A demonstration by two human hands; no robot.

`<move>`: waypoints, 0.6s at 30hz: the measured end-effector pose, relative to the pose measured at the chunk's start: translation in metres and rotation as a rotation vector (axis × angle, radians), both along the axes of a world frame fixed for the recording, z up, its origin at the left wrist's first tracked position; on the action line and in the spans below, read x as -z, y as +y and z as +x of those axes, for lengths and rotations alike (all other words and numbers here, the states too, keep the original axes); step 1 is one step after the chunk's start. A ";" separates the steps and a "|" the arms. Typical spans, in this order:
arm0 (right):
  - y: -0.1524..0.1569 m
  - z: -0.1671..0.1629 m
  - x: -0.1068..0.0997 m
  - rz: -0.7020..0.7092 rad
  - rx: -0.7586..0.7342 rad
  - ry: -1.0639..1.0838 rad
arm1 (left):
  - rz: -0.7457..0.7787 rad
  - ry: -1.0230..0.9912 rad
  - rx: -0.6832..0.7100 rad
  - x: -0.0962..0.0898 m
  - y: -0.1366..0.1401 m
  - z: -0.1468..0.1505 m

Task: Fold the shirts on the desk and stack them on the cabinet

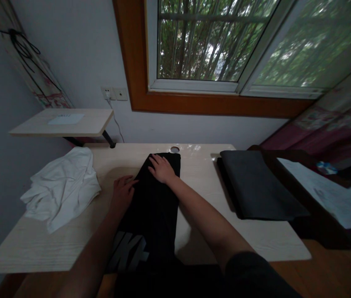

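Observation:
A long black garment (154,207) with large pale-grey lettering near its lower end lies folded lengthwise on the light wooden desk (200,174). Its near end runs toward my body, where it merges with dark clothing. My right hand (162,168) rests on the garment's far end, palm down, fingers spread. At the garment's left edge is my left hand (123,191), fingers loosely extended and the tips touching or just over the cloth. To the left lies a crumpled white cloth (65,186). Folded dark-grey fabric (258,186) lies on the right side of the desk.
A small raised shelf (91,124) with a paper label stands at the back left. Behind the desk are a wall socket (113,94) and a window (212,41). Beyond the desk's right edge, a dark piece of furniture holds white sheets (330,194).

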State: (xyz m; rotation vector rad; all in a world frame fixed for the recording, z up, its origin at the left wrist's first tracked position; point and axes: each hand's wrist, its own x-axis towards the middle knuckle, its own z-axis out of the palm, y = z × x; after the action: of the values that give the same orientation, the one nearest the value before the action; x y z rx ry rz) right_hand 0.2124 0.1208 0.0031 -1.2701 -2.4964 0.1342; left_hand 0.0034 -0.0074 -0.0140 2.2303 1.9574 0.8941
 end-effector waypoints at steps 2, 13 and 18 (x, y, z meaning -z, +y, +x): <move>0.007 0.006 -0.003 -0.027 -0.012 -0.026 | -0.006 -0.005 0.000 0.000 0.000 0.000; -0.015 0.040 -0.012 0.001 -0.028 0.061 | -0.015 -0.018 -0.005 -0.001 0.000 0.000; -0.068 0.073 -0.018 0.037 0.095 0.099 | 0.000 -0.028 0.001 -0.001 0.000 0.001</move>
State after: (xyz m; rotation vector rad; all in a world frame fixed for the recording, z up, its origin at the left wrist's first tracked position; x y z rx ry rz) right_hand 0.2857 0.0523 0.0212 -1.3311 -2.3407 0.1243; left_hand 0.0044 -0.0069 -0.0130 2.2063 1.9448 0.9193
